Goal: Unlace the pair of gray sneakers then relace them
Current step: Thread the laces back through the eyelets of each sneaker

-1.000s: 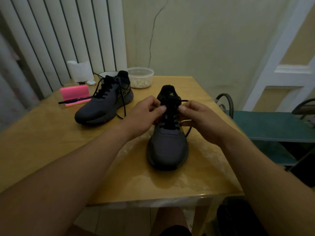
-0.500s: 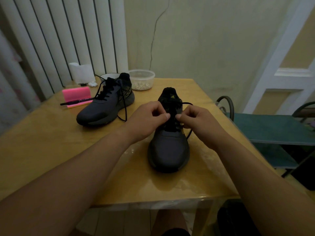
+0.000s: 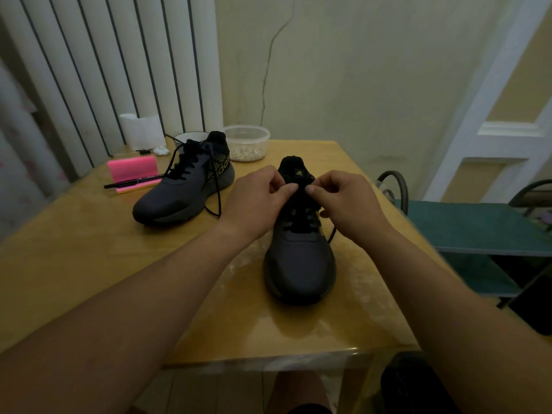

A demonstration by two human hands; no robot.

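A gray sneaker [image 3: 298, 264] stands on the wooden table [image 3: 89, 249], toe toward me, with black laces across its tongue. My left hand [image 3: 257, 201] and my right hand [image 3: 346, 204] meet over the upper eyelets, each pinching the black lace [image 3: 300, 216] between thumb and curled fingers. A loose lace end [image 3: 332, 234] hangs off the shoe's right side. The second gray sneaker [image 3: 185, 186] lies further left, laced, with a long lace end trailing onto the table.
A pink holder [image 3: 131, 171] with a black pen sits at the back left, near a white paper roll [image 3: 140, 132]. Further back stand a white bowl [image 3: 186, 135] and a clear tub [image 3: 246, 141] of pale bits. A green chair [image 3: 478, 222] stands right of the table.
Both hands have stayed on the near sneaker's laces and drawn closer together over the tongue. The view has tilted slightly, so the scene sits lower.
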